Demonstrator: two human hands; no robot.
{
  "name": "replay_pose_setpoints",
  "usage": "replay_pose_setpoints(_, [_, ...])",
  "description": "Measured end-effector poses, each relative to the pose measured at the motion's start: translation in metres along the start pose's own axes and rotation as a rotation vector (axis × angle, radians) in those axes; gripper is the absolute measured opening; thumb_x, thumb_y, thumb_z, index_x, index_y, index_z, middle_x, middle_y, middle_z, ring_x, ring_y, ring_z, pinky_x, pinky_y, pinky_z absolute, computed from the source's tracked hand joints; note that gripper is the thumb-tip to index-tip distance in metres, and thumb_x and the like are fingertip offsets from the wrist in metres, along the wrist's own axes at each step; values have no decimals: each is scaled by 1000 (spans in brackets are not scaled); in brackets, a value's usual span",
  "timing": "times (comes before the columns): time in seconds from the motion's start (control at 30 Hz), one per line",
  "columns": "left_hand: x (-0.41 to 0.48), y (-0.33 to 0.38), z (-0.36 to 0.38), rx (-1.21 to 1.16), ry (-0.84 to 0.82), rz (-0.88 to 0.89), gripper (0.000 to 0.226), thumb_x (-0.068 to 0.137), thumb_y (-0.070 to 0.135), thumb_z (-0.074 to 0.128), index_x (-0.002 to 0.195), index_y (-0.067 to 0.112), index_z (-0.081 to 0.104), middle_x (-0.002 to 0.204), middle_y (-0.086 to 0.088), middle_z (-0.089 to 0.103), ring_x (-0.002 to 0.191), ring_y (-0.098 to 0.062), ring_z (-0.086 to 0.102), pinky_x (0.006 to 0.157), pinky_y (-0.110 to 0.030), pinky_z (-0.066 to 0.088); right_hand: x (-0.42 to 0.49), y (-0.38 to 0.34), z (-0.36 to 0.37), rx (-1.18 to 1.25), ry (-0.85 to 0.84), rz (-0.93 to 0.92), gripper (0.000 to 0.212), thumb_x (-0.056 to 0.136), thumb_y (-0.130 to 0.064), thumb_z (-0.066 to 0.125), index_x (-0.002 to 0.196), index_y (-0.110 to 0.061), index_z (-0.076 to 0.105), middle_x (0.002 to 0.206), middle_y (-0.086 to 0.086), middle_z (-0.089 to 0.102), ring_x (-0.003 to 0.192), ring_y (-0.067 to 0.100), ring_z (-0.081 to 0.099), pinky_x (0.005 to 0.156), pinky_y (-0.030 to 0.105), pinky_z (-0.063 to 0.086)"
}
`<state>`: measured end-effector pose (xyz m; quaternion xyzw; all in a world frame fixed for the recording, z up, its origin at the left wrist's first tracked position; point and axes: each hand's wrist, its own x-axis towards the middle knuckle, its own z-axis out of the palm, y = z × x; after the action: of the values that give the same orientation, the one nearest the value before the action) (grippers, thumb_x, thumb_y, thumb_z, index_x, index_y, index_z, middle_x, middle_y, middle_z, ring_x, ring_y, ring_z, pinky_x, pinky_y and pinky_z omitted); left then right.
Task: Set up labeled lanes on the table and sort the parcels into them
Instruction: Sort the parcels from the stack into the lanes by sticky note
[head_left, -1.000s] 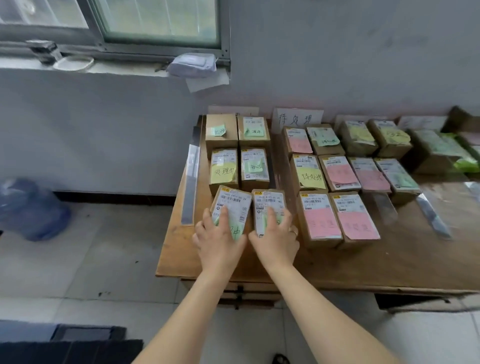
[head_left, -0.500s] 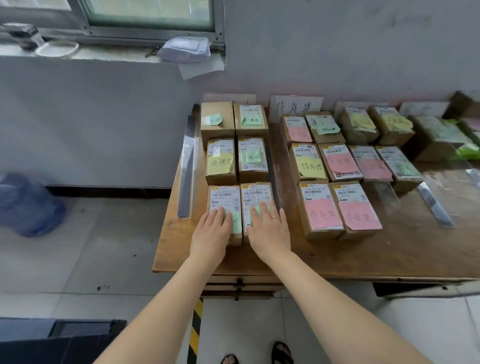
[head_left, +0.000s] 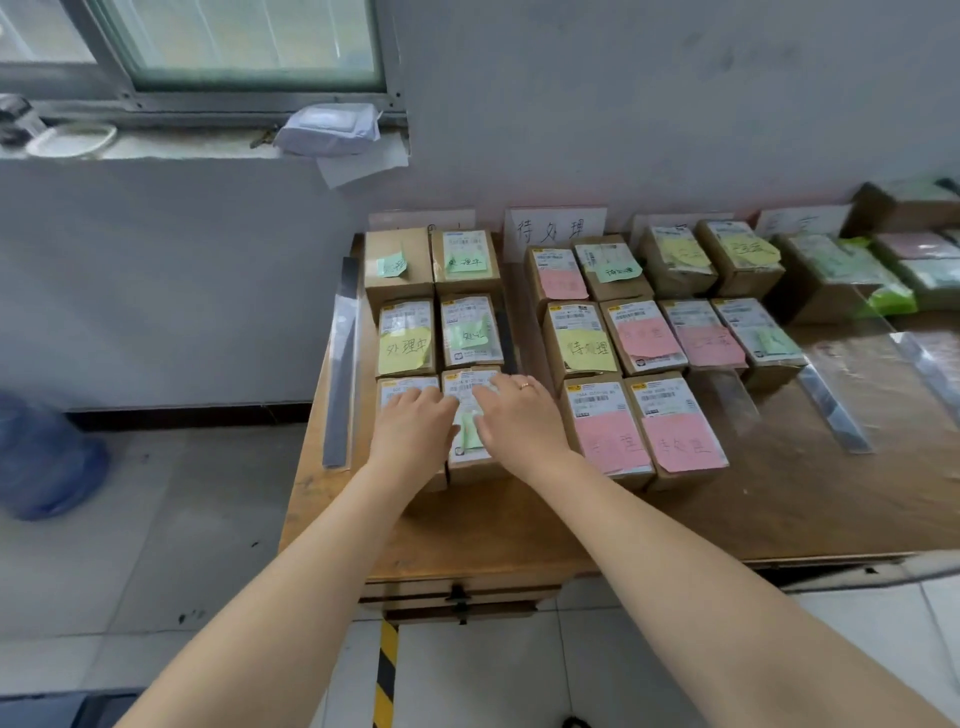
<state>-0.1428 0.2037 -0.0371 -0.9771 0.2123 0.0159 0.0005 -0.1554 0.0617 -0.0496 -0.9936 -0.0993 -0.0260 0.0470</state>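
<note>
Wooden table (head_left: 519, 525): brown top against a pale wall, tiled floor below, near edge closest to the viewer.
Left hand (head_left: 415, 423): palm down on the near-left parcel, fingers straight and close together, gripping nothing.
Right hand (head_left: 519, 423): palm down on the near-right parcel, fingers flat and slightly spread, gripping nothing; ring (head_left: 525, 385) on one finger.
Near-left parcel (head_left: 397, 389): small cardboard box at the front of the leftmost lane, mostly hidden under the left hand.
Near-right parcel (head_left: 470, 452): touching its neighbour side by side; white printed label and green sticky note visible between the hands.
Handling, by judgement: probably light and stiff, with square cardboard walls; printed label perhaps slick under a palm; sticky note loose at its edges and easily rubbed off. Best gripped by the two long side walls or nudged from the near end face, never by the note.
Pink-note parcels (head_left: 608, 436): two abreast in the next lane, just beside the right hand.
Grey strip (head_left: 340, 364): laid lengthwise along the leftmost lane's outer side.
Yellow-note parcel (head_left: 405, 338): just behind the near-left parcel.
Green-note parcel (head_left: 470, 332): just behind the near-right parcel.
Lane sign (head_left: 553, 231): white handwritten card, upright against the wall behind the second lane.
Far right: more parcels, blurred, notes unreadable.
Window (head_left: 249, 41): above, to the left.
</note>
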Motion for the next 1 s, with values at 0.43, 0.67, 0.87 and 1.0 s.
replay_pose_setpoints(0.43, [102, 276, -101, -21, 284, 318, 25, 94, 25, 47, 117, 17, 54, 115, -2, 60, 111, -25, 55, 88, -36, 41, -116, 276, -115, -154, 311, 332, 18, 81, -18, 63, 96, -11, 70, 90, 10, 70, 83, 31, 67, 67, 38, 54])
replay_pose_setpoints(0.67, [152, 451, -123, -101, 348, 561, 27, 93, 33, 54, 114, 17, 58, 99, -3, 64, 92, -24, 61, 76, -38, 52, -211, 442, -163, -147, 347, 478, 26, 96, -33, 50, 116, -22, 62, 111, 2, 64, 107, 26, 59, 85, 40, 50])
replay_pose_setpoints(0.87, [216, 557, -112, -250, 333, 634, 25, 92, 32, 56, 112, 18, 59, 100, -1, 63, 92, -20, 59, 79, -32, 46, -243, 558, -159, -139, 289, 598, 28, 98, -36, 46, 119, -24, 61, 114, 0, 62, 107, 24, 57, 83, 36, 50])
replay_pose_setpoints(1.0, [274, 614, -96, -296, 303, 658, 23, 92, 33, 55, 110, 20, 59, 97, 2, 63, 91, -19, 59, 79, -32, 47, -233, 631, -158, -118, 257, 649, 31, 98, -34, 43, 122, -24, 61, 116, 0, 63, 109, 25, 57, 85, 37, 50])
